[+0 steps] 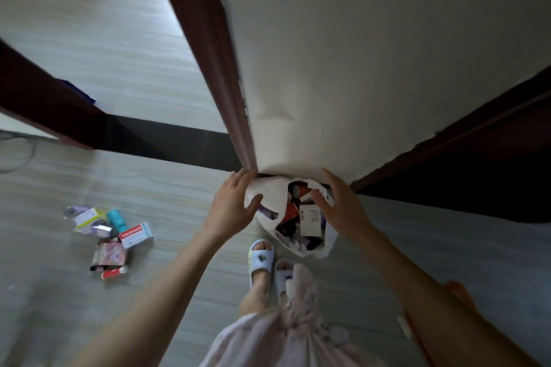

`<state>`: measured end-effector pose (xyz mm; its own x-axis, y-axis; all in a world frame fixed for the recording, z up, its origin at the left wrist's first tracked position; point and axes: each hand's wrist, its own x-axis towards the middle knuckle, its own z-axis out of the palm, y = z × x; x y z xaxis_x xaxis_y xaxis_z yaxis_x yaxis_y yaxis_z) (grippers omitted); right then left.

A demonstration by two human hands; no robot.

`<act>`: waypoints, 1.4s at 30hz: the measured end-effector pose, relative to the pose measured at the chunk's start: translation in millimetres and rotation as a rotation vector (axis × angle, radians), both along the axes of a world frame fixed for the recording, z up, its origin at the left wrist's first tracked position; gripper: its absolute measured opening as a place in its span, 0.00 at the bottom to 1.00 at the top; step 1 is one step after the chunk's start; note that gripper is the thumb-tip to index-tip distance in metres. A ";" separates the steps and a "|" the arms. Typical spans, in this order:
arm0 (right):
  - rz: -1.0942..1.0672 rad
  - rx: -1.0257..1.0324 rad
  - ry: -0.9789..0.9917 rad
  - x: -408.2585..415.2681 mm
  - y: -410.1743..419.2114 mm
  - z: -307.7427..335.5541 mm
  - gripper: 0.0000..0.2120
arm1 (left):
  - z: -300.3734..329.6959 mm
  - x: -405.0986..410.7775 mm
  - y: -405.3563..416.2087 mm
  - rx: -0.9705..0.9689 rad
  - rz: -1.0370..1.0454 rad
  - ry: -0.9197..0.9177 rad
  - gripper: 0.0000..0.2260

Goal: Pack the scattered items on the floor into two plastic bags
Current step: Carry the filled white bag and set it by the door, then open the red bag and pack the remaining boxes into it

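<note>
A white plastic bag point(269, 191) stands on the floor against the foot of a white wall corner. Its mouth is open and it is filled with boxes and packets, among them one with a white label point(310, 217). My left hand point(234, 205) rests on the bag's left side, fingers spread, thumb on the plastic. My right hand point(338, 202) lies on the right rim with fingers apart. Loose on the floor to the left are a red-striped box point(135, 234), a teal bottle point(116, 219), a yellow-and-white box point(88, 216), a floral pouch point(108, 253) and a red tube point(114, 272).
The white wall point(357, 68) rises right behind the bag, with a dark wooden door frame point(208, 53) on its left and a dark threshold strip point(179, 140). My feet in pale slippers point(262, 259) stand just in front of the bag. A cable point(18, 158) curls at far left.
</note>
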<state>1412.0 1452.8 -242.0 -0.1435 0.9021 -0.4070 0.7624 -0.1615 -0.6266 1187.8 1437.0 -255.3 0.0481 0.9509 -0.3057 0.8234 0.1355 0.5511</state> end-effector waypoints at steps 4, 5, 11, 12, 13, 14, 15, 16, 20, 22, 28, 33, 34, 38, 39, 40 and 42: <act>0.232 0.171 -0.031 -41.2 -25.0 49.7 0.33 | 42.2 -39.4 -69.1 0.071 0.132 0.145 0.29; 0.287 0.191 -0.027 -52.0 -31.9 56.3 0.36 | 47.9 -47.8 -89.7 0.055 0.202 0.155 0.31; 0.633 0.261 -0.015 -133.3 -77.0 90.2 0.32 | 72.3 -83.6 -202.4 -0.023 0.516 0.179 0.29; 0.691 0.259 -0.007 -150.5 -84.3 95.0 0.31 | 76.0 -90.6 -216.4 -0.006 0.566 0.182 0.29; 0.754 0.262 -0.005 -168.5 -91.6 97.8 0.31 | 79.6 -97.6 -230.4 0.012 0.630 0.180 0.28; 0.816 0.264 -0.013 -187.2 -100.2 101.0 0.31 | 83.0 -104.6 -245.0 0.025 0.702 0.174 0.28; 0.880 0.270 -0.015 -206.8 -109.4 103.4 0.31 | 85.8 -111.6 -259.7 0.034 0.774 0.161 0.29; 0.939 0.283 -0.011 -226.9 -118.5 104.7 0.31 | 87.5 -119.8 -273.8 0.047 0.839 0.153 0.30; 1.092 0.369 -0.017 -313.0 -159.7 107.5 0.32 | 84.2 -161.9 -330.9 0.034 1.032 0.141 0.34; 1.161 0.369 -0.068 -355.2 -182.3 103.5 0.33 | 76.7 -194.0 -359.3 0.023 1.105 0.140 0.35; 1.132 0.303 -0.109 -488.4 -261.8 76.4 0.33 | 64.3 -338.0 -445.4 -0.082 0.990 0.185 0.39; 1.152 0.243 -0.062 -583.5 -315.3 80.6 0.33 | 83.2 -437.2 -509.8 -0.069 1.078 0.210 0.35; 1.140 0.245 -0.039 -599.7 -320.7 81.3 0.33 | 83.0 -452.2 -517.1 -0.083 1.093 0.200 0.34; 1.160 0.231 -0.053 -661.0 -329.8 77.5 0.34 | 76.5 -501.5 -531.9 -0.103 1.137 0.128 0.28; 1.172 0.224 -0.071 -675.6 -330.1 75.3 0.33 | 74.6 -512.3 -533.6 -0.106 1.155 0.108 0.27; 1.174 0.220 -0.081 -691.0 -329.6 72.7 0.33 | 73.1 -523.4 -534.7 -0.109 1.171 0.089 0.27; 1.164 0.229 -0.066 -727.4 -326.4 66.1 0.32 | 70.5 -551.3 -535.5 -0.134 1.188 0.062 0.27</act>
